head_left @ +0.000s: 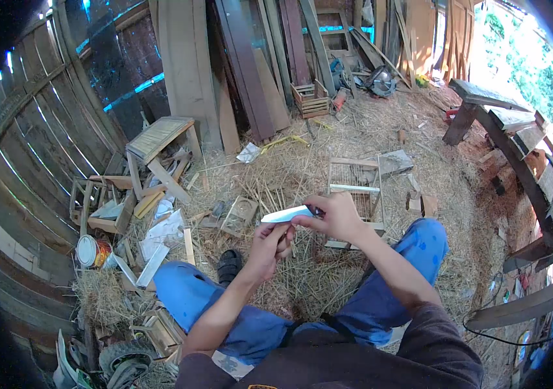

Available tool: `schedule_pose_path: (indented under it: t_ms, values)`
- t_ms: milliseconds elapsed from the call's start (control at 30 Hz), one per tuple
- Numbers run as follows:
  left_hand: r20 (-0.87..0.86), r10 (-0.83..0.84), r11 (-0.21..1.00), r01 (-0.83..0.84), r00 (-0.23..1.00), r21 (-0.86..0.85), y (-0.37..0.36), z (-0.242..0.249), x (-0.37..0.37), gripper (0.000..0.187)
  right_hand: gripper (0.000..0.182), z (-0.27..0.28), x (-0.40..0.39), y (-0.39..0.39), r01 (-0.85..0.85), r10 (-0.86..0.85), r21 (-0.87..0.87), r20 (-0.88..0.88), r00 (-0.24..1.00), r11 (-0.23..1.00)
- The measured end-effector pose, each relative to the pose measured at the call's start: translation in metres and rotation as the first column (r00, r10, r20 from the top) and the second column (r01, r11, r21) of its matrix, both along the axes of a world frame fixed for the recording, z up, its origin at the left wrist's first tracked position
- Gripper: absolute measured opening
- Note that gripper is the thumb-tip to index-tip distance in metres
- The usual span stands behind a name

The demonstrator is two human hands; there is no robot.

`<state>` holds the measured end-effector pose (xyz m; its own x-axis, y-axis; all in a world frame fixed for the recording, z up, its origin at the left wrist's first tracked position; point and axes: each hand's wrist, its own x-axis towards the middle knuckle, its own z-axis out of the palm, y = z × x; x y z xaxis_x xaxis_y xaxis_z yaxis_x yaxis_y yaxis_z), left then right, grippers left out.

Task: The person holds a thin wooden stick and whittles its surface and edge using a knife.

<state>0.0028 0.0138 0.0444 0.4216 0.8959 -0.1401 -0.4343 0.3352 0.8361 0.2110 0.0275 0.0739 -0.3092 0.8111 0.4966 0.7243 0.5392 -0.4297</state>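
A knife with a bright, broad blade [286, 214] lies nearly level in front of my knees, its tip to the left. My right hand [338, 217] is closed around its dark handle, with the thumb near the base of the blade. Just under the blade, my left hand [268, 249] has its fingers closed round a small brown piece [279, 231], mostly hidden by fingers and blade. The blade touches or nearly touches that piece.
Straw and shavings cover the floor. A wooden frame [354, 189] and a small wooden box [240, 216] lie ahead. At left are a paint can [93, 251] and small table [159, 139]; at right, a long bench [516, 152]. Planks [192, 71] lean behind.
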Motion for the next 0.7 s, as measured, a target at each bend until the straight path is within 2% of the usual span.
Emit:
schedule_pose_path:
  t_ms: [100, 200, 233, 333, 367, 433, 467, 500, 600, 700]
  values:
    - [0.004, 0.013, 0.999, -0.013, 1.0, -0.035, 0.006, 0.0, -0.001, 0.027, 0.045, 0.002, 0.002, 0.007, 0.036, -0.034, 0.053, -0.036, 0.999, 0.998]
    - [-0.051, -0.003, 1.0, 0.003, 0.999, -0.007, 0.0, 0.01, -0.001, 0.037, 0.045, 0.001, 0.013, 0.02, 0.173, -0.165, 0.023, -0.199, 0.966, 0.985]
    - [-0.069, -0.009, 1.0, 0.009, 0.998, 0.002, -0.001, 0.012, 0.0, 0.041, 0.046, 0.009, 0.018, 0.016, 0.214, -0.211, 0.002, -0.158, 0.965, 0.977]
    - [-0.054, -0.03, 0.999, 0.031, 0.998, 0.012, 0.001, 0.004, 0.0, 0.04, 0.044, -0.002, 0.011, 0.008, 0.115, -0.112, 0.098, -0.035, 0.993, 0.989]
    - [-0.056, -0.018, 1.0, 0.017, 0.998, -0.02, 0.001, 0.002, 0.002, 0.04, 0.042, -0.005, 0.004, 0.002, 0.031, -0.031, -0.011, 0.024, 0.999, 0.999]
    - [-0.073, 0.004, 0.995, -0.011, 0.997, -0.096, -0.003, -0.002, 0.002, 0.038, 0.043, 0.0, -0.002, 0.001, -0.057, 0.057, -0.013, 0.0, 0.998, 0.998]
    - [-0.06, 0.007, 0.997, -0.012, 0.998, -0.077, -0.002, -0.002, 0.0, 0.038, 0.044, 0.001, -0.004, 0.0, -0.098, 0.098, -0.014, -0.013, 0.995, 0.995]
    - [-0.045, 0.008, 0.998, -0.011, 0.999, -0.057, -0.001, -0.002, -0.001, 0.037, 0.044, -0.001, 0.001, 0.008, -0.052, 0.048, 0.056, 0.068, 0.997, 0.997]
    - [-0.071, 0.038, 0.999, -0.038, 0.997, 0.008, 0.004, -0.007, -0.001, 0.037, 0.044, -0.008, 0.01, 0.009, 0.036, -0.037, 0.101, 0.008, 0.999, 0.994]
    - [-0.061, 0.04, 0.998, -0.038, 0.997, 0.041, 0.004, -0.009, 0.0, 0.038, 0.045, -0.008, 0.003, 0.003, 0.029, -0.035, 0.151, 0.039, 0.999, 0.988]
